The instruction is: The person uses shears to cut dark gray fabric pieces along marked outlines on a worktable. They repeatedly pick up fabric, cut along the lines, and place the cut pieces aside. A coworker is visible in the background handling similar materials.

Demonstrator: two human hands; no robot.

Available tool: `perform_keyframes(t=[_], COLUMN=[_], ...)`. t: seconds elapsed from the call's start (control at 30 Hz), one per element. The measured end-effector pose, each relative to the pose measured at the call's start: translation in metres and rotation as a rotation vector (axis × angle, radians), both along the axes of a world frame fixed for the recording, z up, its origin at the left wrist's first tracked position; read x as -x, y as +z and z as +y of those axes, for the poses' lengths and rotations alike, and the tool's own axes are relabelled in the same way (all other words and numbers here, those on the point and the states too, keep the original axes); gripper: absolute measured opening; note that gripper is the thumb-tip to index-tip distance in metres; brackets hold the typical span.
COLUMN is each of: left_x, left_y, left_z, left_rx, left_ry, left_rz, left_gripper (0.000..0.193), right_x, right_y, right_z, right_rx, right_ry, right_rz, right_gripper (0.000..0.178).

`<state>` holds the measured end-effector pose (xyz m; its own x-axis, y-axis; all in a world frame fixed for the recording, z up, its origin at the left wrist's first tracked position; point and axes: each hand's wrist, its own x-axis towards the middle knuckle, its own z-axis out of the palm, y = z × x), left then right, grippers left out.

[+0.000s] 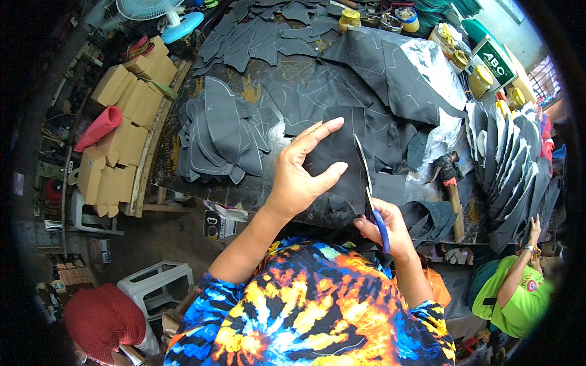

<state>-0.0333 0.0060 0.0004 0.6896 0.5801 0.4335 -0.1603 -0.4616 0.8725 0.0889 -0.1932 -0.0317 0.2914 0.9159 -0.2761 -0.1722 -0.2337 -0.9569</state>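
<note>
My right hand (pixel 397 230) is closed around the blue handle of a pair of scissors (pixel 367 177). Their metal blades are spread apart along the right side of a black leather-like piece (pixel 343 143) marked with pale lines. My left hand (pixel 303 166) reaches over this piece from the left, thumb and fingers stretched wide apart; whether the fingertips press on it I cannot tell. To the left lies a stack of cut black pieces (pixel 220 131) with pale outlines. A larger black sheet (pixel 390 76) with drawn lines spreads across the table beyond my hands.
A hammer (pixel 453 201) with a wooden handle lies to the right. Many cut pieces (pixel 256 36) cover the table's far side. Cardboard boxes (pixel 125 116) and a fan (pixel 165 15) stand at left. Two people (pixel 513 293) work nearby, one at each lower corner.
</note>
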Motion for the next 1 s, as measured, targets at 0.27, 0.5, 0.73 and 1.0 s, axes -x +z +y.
perform_keyframes(t=[0.27, 0.5, 0.73, 1.0], left_x=[-0.002, -0.002, -0.005, -0.005], left_y=[-0.009, -0.010, -0.013, -0.012], left_z=[-0.020, -0.026, -0.035, -0.047], left_rx=[0.134, 0.152, 0.233, 0.185], left_ry=[-0.087, -0.080, -0.061, -0.106], left_rz=[-0.013, -0.033, -0.085, -0.049], left_gripper=[0.068, 0.071, 0.068, 0.065], right_x=[-0.005, 0.006, 0.009, 0.010], right_y=[-0.014, -0.024, -0.031, -0.018], right_z=[0.005, 0.005, 0.000, 0.008], right_rx=[-0.178, -0.263, -0.233, -0.249], right_ry=[0.057, -0.029, -0.041, -0.154], right_rz=[0.132, 0.098, 0.080, 0.045], right_gripper=[0.046, 0.039, 0.036, 0.033])
